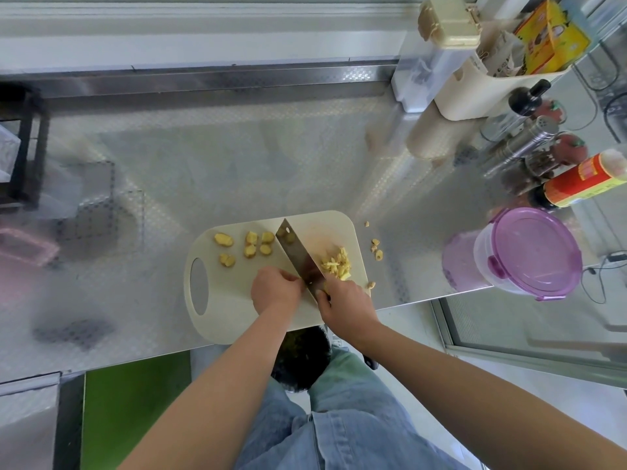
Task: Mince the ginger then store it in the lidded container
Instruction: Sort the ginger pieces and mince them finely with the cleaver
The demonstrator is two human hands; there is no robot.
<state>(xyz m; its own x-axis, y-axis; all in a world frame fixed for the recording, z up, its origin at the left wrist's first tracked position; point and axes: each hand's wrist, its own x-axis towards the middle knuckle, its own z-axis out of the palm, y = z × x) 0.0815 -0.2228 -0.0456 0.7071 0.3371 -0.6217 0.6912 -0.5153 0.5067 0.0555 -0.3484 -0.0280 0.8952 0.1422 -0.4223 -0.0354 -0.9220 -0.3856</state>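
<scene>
Steel counter, embossed pattern, glare across it. Cream cutting board sits at the near edge, handle hole on the left.

On the board's far left are the ginger slices: a handful of thick rounds, pale yellow flesh with tan skin rims, loosely spread, some touching. Right of the blade is the chopped ginger pile: short pale yellow sticks and chips, coarse, heaped together. A few stray bits lie off the board on the counter just right of it, one more by the board's near right corner.

My right hand is wrapped round the handle of the cleaver. The blade lies diagonally, far end tilted left, splitting slices from pile.

My left hand is on the board just left of the blade, fingers curled under, knuckles up against the steel. I cannot tell what is under them, if anything.

Lidded container stands well to the right at the counter's near edge, apart from the board: clear tub, purple clip lid in place. Far right: bottles and a cream caddy.
</scene>
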